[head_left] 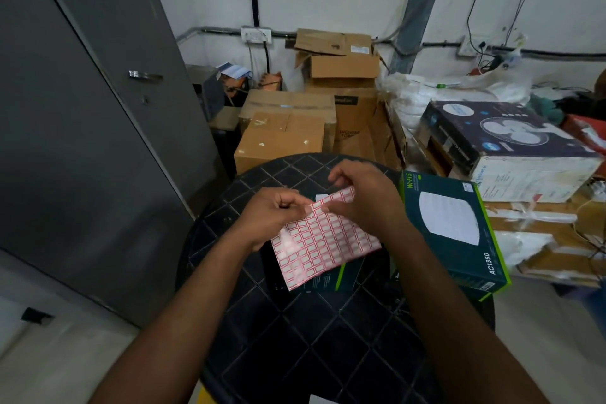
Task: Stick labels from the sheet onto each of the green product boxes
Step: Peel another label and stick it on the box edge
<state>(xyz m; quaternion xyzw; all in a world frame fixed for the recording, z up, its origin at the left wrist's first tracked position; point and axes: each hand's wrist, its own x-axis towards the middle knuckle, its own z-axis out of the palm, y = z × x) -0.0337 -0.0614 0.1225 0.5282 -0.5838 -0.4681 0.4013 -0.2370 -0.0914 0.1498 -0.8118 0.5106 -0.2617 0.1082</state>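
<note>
Now | left hand (275, 211) pinches label sheet (323, 239) at its far-left edge | right hand (364, 198) pinches at sheet's far edge | sheet held over round black table (328, 338), covering a green box (328, 279) | second green box (455, 229) overhangs table's right edge | near tabletop bare.

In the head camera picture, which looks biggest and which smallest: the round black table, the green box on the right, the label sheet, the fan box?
1. Round black table, by far.
2. Fan box and green box look about alike; the fan box sits farther off, so I won't rank them.
3. Label sheet, smallest.
</note>
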